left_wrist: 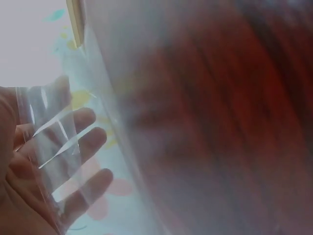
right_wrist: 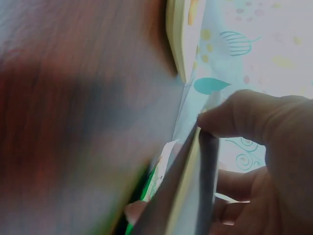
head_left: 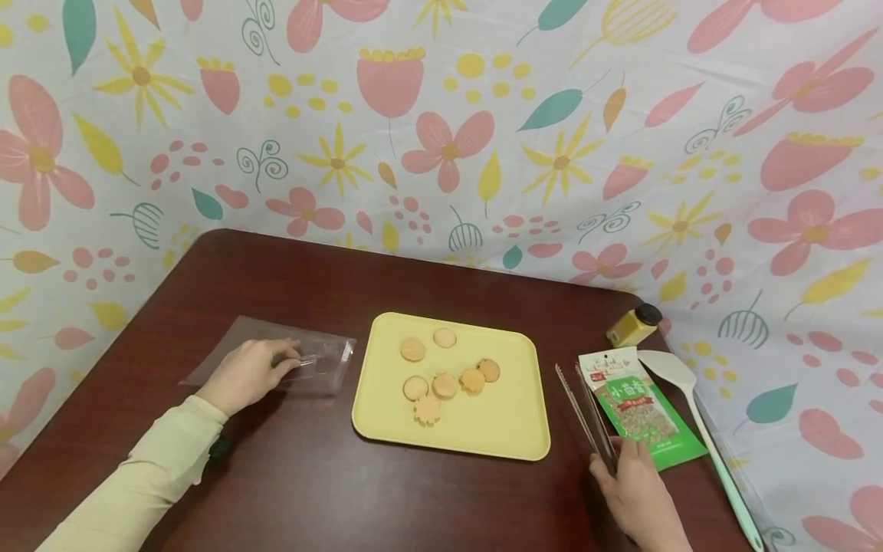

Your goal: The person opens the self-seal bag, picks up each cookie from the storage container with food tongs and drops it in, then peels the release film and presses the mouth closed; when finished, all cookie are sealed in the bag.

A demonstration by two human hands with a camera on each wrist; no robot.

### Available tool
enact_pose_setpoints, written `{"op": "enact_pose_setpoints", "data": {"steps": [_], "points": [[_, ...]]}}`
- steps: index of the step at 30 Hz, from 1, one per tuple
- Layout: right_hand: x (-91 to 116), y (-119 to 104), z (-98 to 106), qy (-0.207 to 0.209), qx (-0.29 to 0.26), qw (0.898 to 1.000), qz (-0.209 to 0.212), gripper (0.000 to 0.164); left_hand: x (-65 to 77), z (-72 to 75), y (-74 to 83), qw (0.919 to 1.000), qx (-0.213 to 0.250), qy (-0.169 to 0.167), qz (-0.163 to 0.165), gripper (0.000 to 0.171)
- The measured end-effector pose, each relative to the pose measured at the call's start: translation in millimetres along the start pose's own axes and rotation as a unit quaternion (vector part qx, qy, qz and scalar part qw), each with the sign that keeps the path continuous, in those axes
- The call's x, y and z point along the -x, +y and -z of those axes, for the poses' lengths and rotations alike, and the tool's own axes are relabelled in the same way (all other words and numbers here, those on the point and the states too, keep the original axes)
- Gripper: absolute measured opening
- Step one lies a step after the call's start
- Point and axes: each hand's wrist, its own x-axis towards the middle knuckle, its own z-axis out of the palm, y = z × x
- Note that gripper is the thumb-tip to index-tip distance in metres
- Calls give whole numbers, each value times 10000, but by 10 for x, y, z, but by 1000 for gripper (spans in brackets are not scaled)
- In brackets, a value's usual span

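On the left of the table lies a clear plastic bag [head_left: 234, 337], and my left hand [head_left: 251, 372] pinches it with thumb and forefinger. Seen from the left wrist, the film [left_wrist: 54, 142] crosses in front of the fingers [left_wrist: 93, 142]. My right hand [head_left: 638, 487] grips metal tongs [head_left: 586, 406], whose arms point away and stand apart. The right wrist view shows the thumb [right_wrist: 230, 117] on the tongs [right_wrist: 190, 181]. Between both hands sits a yellow tray [head_left: 483, 429] bearing several round and flower-shaped cookies [head_left: 444, 386].
Beside the tongs lies a green and white seasoning packet [head_left: 638, 406]. A white spatula [head_left: 679, 376] with a pale green handle runs along the table's right edge. Behind them a yellow bottle [head_left: 629, 330] with a black cap lies tilted. Floral cloth [head_left: 441, 153] hangs behind the table.
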Motion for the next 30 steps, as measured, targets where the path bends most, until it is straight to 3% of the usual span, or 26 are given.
{"op": "enact_pose_setpoints", "data": {"steps": [5,9,20,24,30], "points": [[-25,-36,0,733,-116,9956,567,42,-10,12,40,9994,280,78,196,6],[-75,-110,19,1028,-118,9910,845,41,-25,8,44,9989,397,105,236,8],[-255,-406,49,1338,104,9811,1391,46,-35,-25,32,9978,527,305,268,5],[-335,-524,39,1224,98,9798,1575,47,-28,-20,42,9975,395,551,220,6],[-448,-712,14,668,21,9853,1574,54,-23,-5,54,9966,455,650,222,10]]}}
